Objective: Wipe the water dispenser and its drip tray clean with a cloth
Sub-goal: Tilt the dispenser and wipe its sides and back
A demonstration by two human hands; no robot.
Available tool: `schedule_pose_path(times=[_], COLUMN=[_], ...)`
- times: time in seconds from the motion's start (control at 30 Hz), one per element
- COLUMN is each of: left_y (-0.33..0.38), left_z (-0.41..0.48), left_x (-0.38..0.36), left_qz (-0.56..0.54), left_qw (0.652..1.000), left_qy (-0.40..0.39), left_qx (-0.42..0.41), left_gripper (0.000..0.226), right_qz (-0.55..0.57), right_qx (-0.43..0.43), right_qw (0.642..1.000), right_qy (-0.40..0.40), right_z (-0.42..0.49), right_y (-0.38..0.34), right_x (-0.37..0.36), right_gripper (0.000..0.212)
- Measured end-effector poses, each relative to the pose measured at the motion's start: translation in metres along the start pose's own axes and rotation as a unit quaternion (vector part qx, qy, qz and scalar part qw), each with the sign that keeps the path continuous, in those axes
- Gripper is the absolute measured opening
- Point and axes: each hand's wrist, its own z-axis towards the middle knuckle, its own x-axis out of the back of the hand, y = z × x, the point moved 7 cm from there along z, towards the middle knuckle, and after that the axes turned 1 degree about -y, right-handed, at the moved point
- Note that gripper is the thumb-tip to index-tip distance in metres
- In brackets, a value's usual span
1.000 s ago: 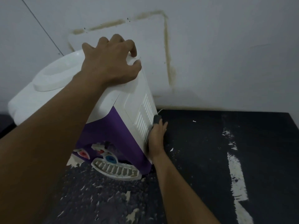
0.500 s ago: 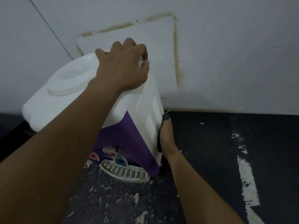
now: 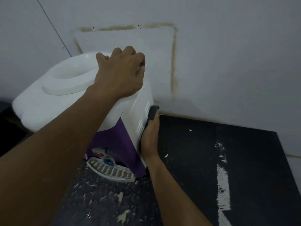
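While the side-panel wipe appears under way, the black table (image 3: 203,160) bears the water dispenser (image 3: 53,101) at centre-left, its top well holding no bottle. Left hand (image 3: 120,75), upper centre, curls over the rear top edge. Right hand (image 3: 149,137), centre, presses a grey cloth (image 3: 153,113) flat-fingered against the vents. Drip tray (image 3: 110,170), lower centre, likely next and needs a lower reach; contents unseen.

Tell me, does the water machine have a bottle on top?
Empty: no bottle. The top ring of the water dispenser lies bare beside the left hand.
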Motion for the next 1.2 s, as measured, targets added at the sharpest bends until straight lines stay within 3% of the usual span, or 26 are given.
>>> schedule_pose_path(times=[0.07, 0.17, 0.23, 0.3, 0.43, 0.57, 0.77, 0.9, 0.97, 1.2], left_y=[0.000, -0.001, -0.001, 0.001, -0.001, -0.001, -0.003, -0.001, -0.002, -0.004], left_z=[0.000, -0.001, -0.001, -0.001, -0.003, -0.002, -0.003, -0.004, -0.003, -0.003], left_x=[0.001, 0.002, 0.002, 0.002, 0.004, 0.002, 0.003, 0.005, 0.004, 0.000], left_qz=[-0.009, -0.017, -0.019, -0.020, -0.015, -0.015, -0.006, -0.002, 0.001, 0.003], left_qw=[1.000, 1.000, 1.000, 1.000, 1.000, 0.999, 0.999, 0.999, 0.999, 0.999], left_qy=[0.010, 0.019, 0.014, 0.006, 0.019, 0.017, 0.029, 0.035, 0.035, 0.037], left_qx=[0.000, 0.004, 0.006, 0.013, 0.021, 0.024, 0.023, 0.019, 0.018, 0.007], left_gripper=[0.026, 0.024, 0.024, 0.025, 0.024, 0.023, 0.020, 0.020, 0.020, 0.030], right_qz=[0.012, 0.019, -0.006, 0.003, -0.029, -0.038, -0.104, -0.138, -0.128, -0.128], right_qx=[-0.024, -0.151, -0.191, -0.159, -0.005, -0.109, 0.012, -0.162, -0.210, -0.021], right_qw=[1.000, 0.988, 0.981, 0.987, 1.000, 0.993, 0.994, 0.976, 0.968, 0.991], right_qy=[0.006, 0.034, 0.037, 0.027, 0.004, 0.014, -0.039, -0.045, -0.046, -0.021], right_z=[-0.005, 0.007, 0.024, 0.036, 0.019, 0.022, 0.008, 0.028, 0.038, 0.024], right_y=[0.013, 0.035, 0.027, -0.002, -0.040, -0.010, -0.046, -0.011, -0.013, -0.066], right_x=[0.007, 0.013, 0.010, 0.004, -0.003, 0.008, 0.004, 0.025, 0.027, 0.004], right_gripper=[0.066, 0.084, 0.076, 0.067, 0.060, 0.062, 0.059, 0.062, 0.059, 0.059])
